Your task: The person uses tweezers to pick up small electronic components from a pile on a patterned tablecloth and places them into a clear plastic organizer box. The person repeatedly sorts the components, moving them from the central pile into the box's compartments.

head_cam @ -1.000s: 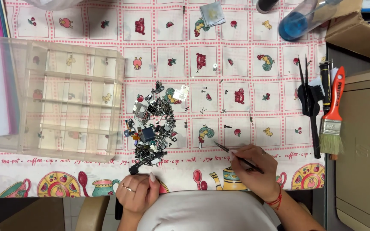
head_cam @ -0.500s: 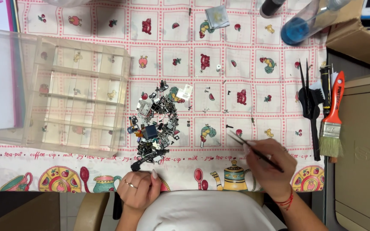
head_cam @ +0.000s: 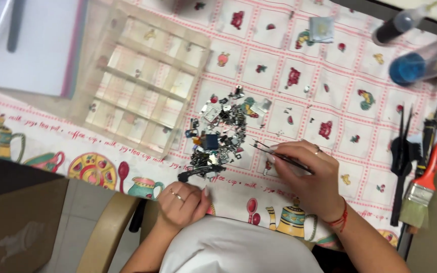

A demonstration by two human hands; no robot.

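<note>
A pile of several small dark metal and electronic parts [head_cam: 221, 131] lies on a patterned tablecloth [head_cam: 330, 91]. My right hand [head_cam: 307, 174] grips thin black tweezers [head_cam: 279, 156], whose tips point left at the pile's right edge. My left hand [head_cam: 180, 202] rests curled at the table's near edge, just below a black part [head_cam: 198, 172] at the bottom of the pile, and holds nothing that I can see.
A clear plastic compartment box [head_cam: 142, 86] stands left of the pile, its lid [head_cam: 31, 45] beside it. At the right lie a red-handled paintbrush [head_cam: 426, 177], black tools [head_cam: 400, 156], a blue-capped container [head_cam: 416, 65] and a dark bottle [head_cam: 395, 28]. A small packet [head_cam: 321, 29] is at the back.
My right hand has moved left with the tweezers, bringing the tips up to the pile. The camera has tilted and shifted. My left hand stays at the table edge.
</note>
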